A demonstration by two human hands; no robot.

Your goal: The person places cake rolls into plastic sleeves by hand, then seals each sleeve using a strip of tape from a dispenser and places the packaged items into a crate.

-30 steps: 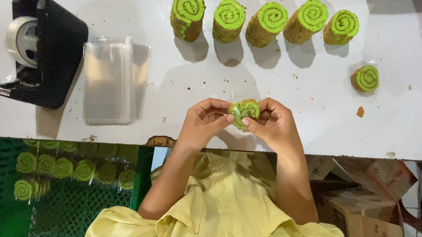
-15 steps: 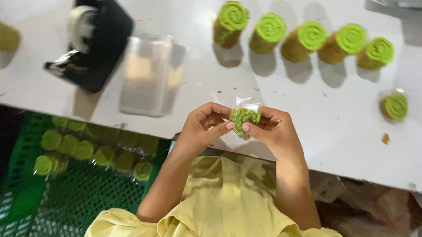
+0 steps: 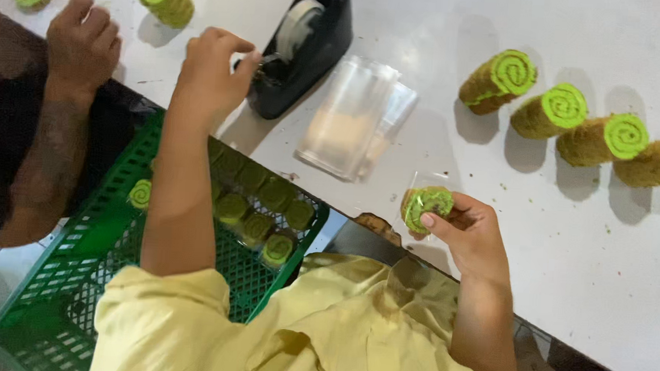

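The sealing step looked to be in hand: the left hand [image 3: 212,70] was at the tape dispenser [image 3: 303,45], fingers [image 3: 248,56] pinched at the tape end beside the roll. The right hand [image 3: 470,234] gripped the bagged green roll slice [image 3: 427,207] between thumb and fingertips. Next move, I judged, called for a clean tear.

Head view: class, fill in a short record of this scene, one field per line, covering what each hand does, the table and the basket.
Right hand: holds a wrapped green swirl roll slice in a fingertip grip.
Left hand: at the black tape dispenser, fingers by its cutter.
Table: white; row of green rolls, stack of clear bags.
Basket: green, holds wrapped slices.
Other person: a hand rests on the table's far left edge.
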